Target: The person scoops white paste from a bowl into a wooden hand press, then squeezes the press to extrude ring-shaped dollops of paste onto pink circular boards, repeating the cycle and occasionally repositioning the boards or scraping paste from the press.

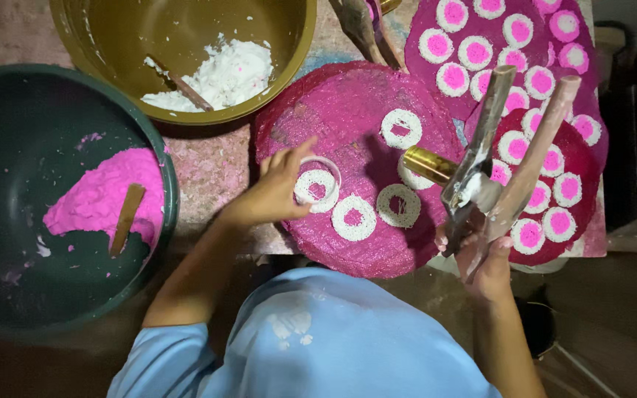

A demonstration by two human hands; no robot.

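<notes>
My left hand (278, 188) pinches a small round ring mould (317, 180) set around a white noodle ring on a pink woven mat (348, 96). Three more white rings (401, 128) lie on that mat, each with a pink patch in the middle. My right hand (481, 258) grips a lever press (481, 177) with two long handles and a brass barrel, held over the mat's right edge. White dough sticks to the press.
A dark green basin (9, 184) at left holds pink dough (97, 195) and a wooden stick. A brass-coloured bowl (112, 29) at top holds white dough (219, 74). Other pink mats (547, 147) at right carry several finished white rings with pink centres.
</notes>
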